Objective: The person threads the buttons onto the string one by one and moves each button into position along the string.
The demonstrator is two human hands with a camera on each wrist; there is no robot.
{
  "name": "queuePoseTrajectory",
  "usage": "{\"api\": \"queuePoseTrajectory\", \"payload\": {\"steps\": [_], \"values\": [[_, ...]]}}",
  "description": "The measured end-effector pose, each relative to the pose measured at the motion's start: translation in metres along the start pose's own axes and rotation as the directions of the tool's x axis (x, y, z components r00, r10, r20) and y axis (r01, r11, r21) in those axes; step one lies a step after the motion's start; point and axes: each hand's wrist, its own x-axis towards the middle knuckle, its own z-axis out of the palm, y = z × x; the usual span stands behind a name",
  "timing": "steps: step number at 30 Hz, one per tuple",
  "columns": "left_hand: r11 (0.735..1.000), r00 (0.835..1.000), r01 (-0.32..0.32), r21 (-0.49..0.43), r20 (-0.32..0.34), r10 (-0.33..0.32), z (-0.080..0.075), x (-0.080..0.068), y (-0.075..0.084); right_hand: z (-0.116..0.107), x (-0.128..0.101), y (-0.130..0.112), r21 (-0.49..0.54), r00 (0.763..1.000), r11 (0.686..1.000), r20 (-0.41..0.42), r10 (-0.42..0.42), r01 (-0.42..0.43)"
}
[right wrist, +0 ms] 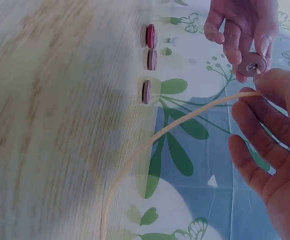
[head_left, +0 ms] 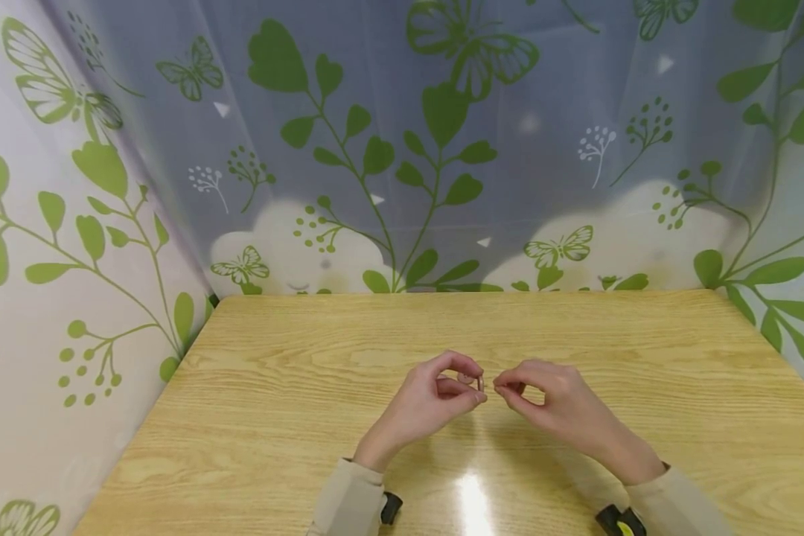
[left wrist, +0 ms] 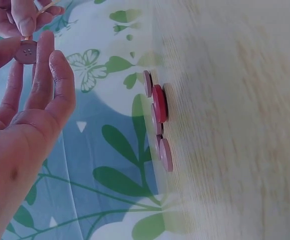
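Note:
A mauve button [right wrist: 252, 64] with several small holes stands on edge between the thumb and fingers of my left hand [head_left: 429, 398], which pinches it by its rim above the table. Facing it from the right, my right hand [head_left: 569, 402] pinches a thin pale cord [right wrist: 184, 118] close to its end. In the right wrist view the cord's tip is right at the button's holes, partly covered by my right thumb. From those fingers the cord's long part curves down toward the table. My other left fingers are spread in the left wrist view.
On the wooden table [head_left: 295, 357] sit several more buttons, among them a red button [left wrist: 159, 103] and a pinkish button [left wrist: 165, 155], mostly hidden behind my left hand in the head view. A patterned curtain [head_left: 355, 171] hangs along the table's far edge.

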Motion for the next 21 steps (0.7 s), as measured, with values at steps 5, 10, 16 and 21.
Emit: {"api": "queuePoseTrajectory", "payload": {"steps": [5,10,16,21], "values": [[1.0,1.0,0.001,-0.002,0.001,-0.001,0.0,-0.0008,0.0004,0.0024,-0.0001,0.0009,0.003,1.0,1.0,-0.005,-0.016,0.016],[1.0,1.0,0.001,-0.002,-0.002,-0.001,0.0001,-0.0012,0.0002,0.0043,-0.0003,0.0016,0.01,1.0,1.0,-0.004,-0.025,0.025],[1.0,1.0,0.012,-0.006,-0.009,-0.012,0.0004,-0.0009,0.001,0.0051,-0.0001,0.0013,0.016,1.0,1.0,-0.001,-0.021,0.021],[0.999,0.999,0.034,0.002,-0.018,-0.034,0.0003,-0.0018,0.0019,0.0054,0.0004,0.0005,0.021,1.0,1.0,0.0,-0.019,0.019]]}}
